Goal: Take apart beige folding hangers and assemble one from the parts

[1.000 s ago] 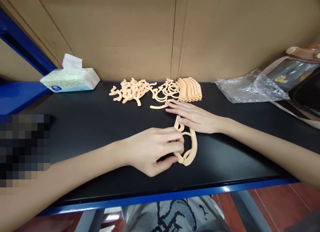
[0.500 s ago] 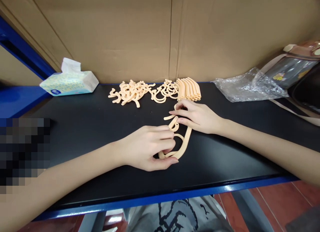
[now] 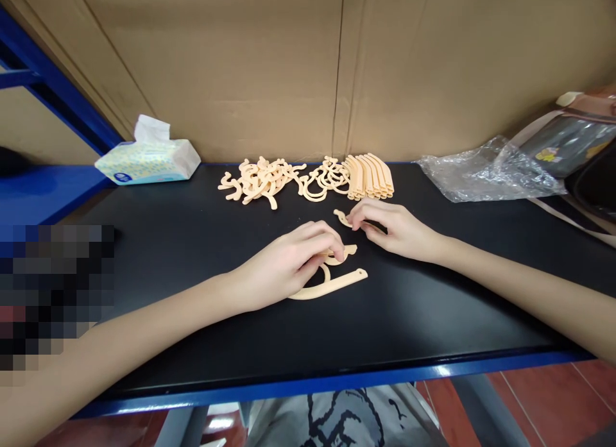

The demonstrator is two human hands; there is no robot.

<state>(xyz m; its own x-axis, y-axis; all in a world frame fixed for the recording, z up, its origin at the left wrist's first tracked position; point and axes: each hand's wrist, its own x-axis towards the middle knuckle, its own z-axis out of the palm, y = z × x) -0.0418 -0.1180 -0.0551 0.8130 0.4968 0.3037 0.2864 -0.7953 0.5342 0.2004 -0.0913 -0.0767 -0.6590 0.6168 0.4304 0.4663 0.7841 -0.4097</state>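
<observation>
My left hand [image 3: 283, 267] is closed, its fingertips pinching a small curved beige plastic hanger piece [image 3: 351, 249]. Beneath that hand a long beige hanger arm [image 3: 334, 284] lies on the table, a hole at its right end and a curved strip joining it; the hand hides its left part. My right hand [image 3: 399, 226] is closed too, farther back, with a short beige hanger hook [image 3: 341, 217] between thumb and fingers. The hook's tip points left, and the fingers cover its other end.
Along the back of the black table [image 3: 202, 351] lie a heap of beige hooks [image 3: 262, 181], several curved strips [image 3: 317, 185] and stacked hanger arms [image 3: 369, 176]. A tissue pack [image 3: 149, 161] is at left. Clear plastic bag [image 3: 486, 171] and bottle [image 3: 553, 142] stand at right.
The long hanger arm has turned from a steep slant to nearly level. My left hand has moved up over it, and my right hand is apart from it with the hook. The view has shifted slightly.
</observation>
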